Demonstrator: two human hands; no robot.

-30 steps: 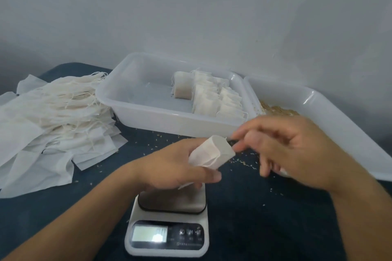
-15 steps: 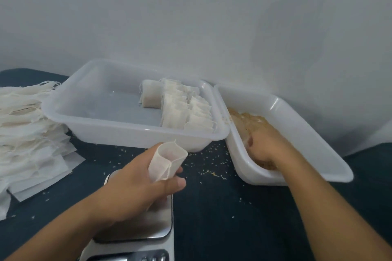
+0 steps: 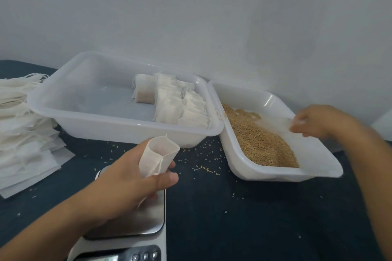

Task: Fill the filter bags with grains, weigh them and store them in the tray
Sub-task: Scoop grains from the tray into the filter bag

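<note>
1. The worktop (image 3: 233, 207) under me has a dark cover, so the stray grains scattered on it show up, and anything I spill will roll off among them.
2. The storage tray (image 3: 118, 127) sits at the back left, stiff clear plastic, with the filled bags (image 3: 180, 106) packed upright along its right end. It looks light, so I judge it would slide if I knocked it.
3. The grain tray (image 3: 275, 172) leans tilted just to its right, the grains (image 3: 263, 144) banked in its lower half. They are loose and pourable, so a pinch or a scoop should do.
4. The empty-bag stack (image 3: 23, 133) lies far left, thin limp sheets with trailing strings.
5. The scale (image 3: 135, 224) is right below my left hand (image 3: 125, 184).
6. My left hand is curled round the filter bag (image 3: 158, 158), holding it upright above the scale with its mouth puffed open. It is feather-light, soft and crushable, so I would hold low on the body and leave the rim free.
7. My right hand (image 3: 311, 122) is blurred at the grain tray's far rim. Its fingers look curled, but I cannot tell what they hold, if anything.
</note>
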